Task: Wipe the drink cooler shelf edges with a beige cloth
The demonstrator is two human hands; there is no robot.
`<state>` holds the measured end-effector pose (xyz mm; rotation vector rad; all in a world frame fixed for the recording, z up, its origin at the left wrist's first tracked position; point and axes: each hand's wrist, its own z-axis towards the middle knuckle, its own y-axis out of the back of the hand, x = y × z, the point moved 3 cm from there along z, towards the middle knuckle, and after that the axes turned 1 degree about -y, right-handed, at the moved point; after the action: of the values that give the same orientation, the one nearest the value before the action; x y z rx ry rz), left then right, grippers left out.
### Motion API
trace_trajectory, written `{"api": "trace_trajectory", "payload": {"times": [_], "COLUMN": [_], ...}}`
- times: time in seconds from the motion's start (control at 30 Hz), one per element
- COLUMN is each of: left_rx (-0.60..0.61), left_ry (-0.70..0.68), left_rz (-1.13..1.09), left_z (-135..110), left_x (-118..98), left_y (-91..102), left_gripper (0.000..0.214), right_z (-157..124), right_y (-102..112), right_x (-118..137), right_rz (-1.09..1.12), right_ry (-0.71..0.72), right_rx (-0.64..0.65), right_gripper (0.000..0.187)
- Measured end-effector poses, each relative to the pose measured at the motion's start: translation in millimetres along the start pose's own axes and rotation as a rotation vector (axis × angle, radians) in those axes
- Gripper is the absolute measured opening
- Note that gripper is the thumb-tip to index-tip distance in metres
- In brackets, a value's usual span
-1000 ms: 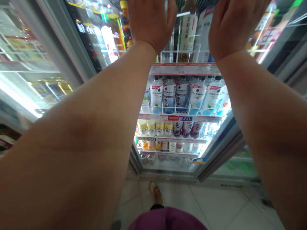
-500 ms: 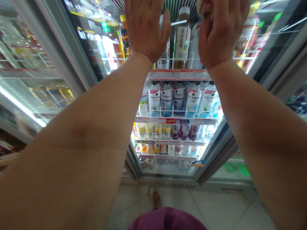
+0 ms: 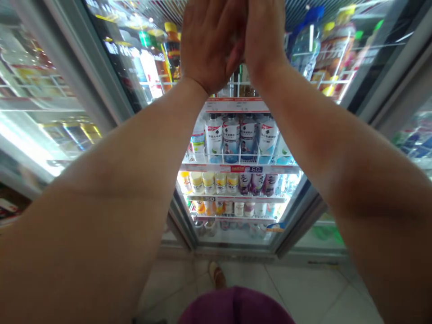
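Note:
My left hand and my right hand are raised side by side, touching, in front of the top shelf of an open drinks fridge. Only the backs of both hands show. Their fingers run past the top edge of the picture, so any grip is hidden. Just below the hands is the top shelf's wire rail and price strip. A blue-capped bottle stands to the right of my right hand. An orange-capped bottle stands to the left of my left hand.
White bottles with blue labels fill the second shelf, with yellow-capped and purple bottles below. The glass door is swung open at left; another glass front is at right. My shoe stands on pale floor tiles.
My right hand has moved left from the right side of the top shelf and now meets my left hand. The item glimpsed above it half a second ago is out of sight.

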<state>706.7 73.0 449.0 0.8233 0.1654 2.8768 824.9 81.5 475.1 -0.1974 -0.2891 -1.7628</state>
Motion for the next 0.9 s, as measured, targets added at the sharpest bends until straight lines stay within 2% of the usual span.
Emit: {"api": "trace_trajectory", "payload": {"times": [0.07,0.17,0.23,0.3,0.43,0.53,0.63,0.73,0.8,0.9], "left_rx": [-0.017,-0.018,-0.031,-0.058,-0.078,-0.11,-0.129,-0.12,-0.187,-0.123], "left_ry": [0.014,0.075,0.113,0.161,0.154,0.096,0.069,0.037,-0.002,-0.02], "left_rz": [-0.005,-0.02,-0.03,-0.035,-0.105,-0.167,-0.186,-0.211,-0.212,-0.277], "left_z": [1,1,2,3,8,11,5,-16,-38,-68], "left_x": [-1,-1,1,6,15,19,21,13,1,-20], "left_y": [3.7,3.6,-1.5,-9.2,-23.6,-27.3,-27.4,-19.8,-6.5,10.9], "left_gripper": [0.064,0.062,0.06,0.057,0.042,0.047,0.052,0.049,0.037,0.037], "right_z": [-12,-34,-51,-67,-86,-88,-88,-91,-92,-91], "right_y": [4,31,54,73,91,93,94,95,95,95], "right_x": [14,24,20,10,-18,-33,-37,-33,-31,-33], "right_rz": [-0.123,-0.551,-0.846,-0.983,-1.011,-1.006,-1.06,-1.078,-1.082,-1.053], "right_ry": [0.07,0.166,0.194,0.278,0.282,0.296,0.328,0.346,0.348,0.318], "right_rx": [-0.031,-0.023,0.004,0.046,0.005,-0.019,-0.013,-0.03,-0.026,-0.016], "right_gripper": [0.034,0.032,0.044,0.055,0.053,0.053,0.057,0.059,0.06,0.064]}}
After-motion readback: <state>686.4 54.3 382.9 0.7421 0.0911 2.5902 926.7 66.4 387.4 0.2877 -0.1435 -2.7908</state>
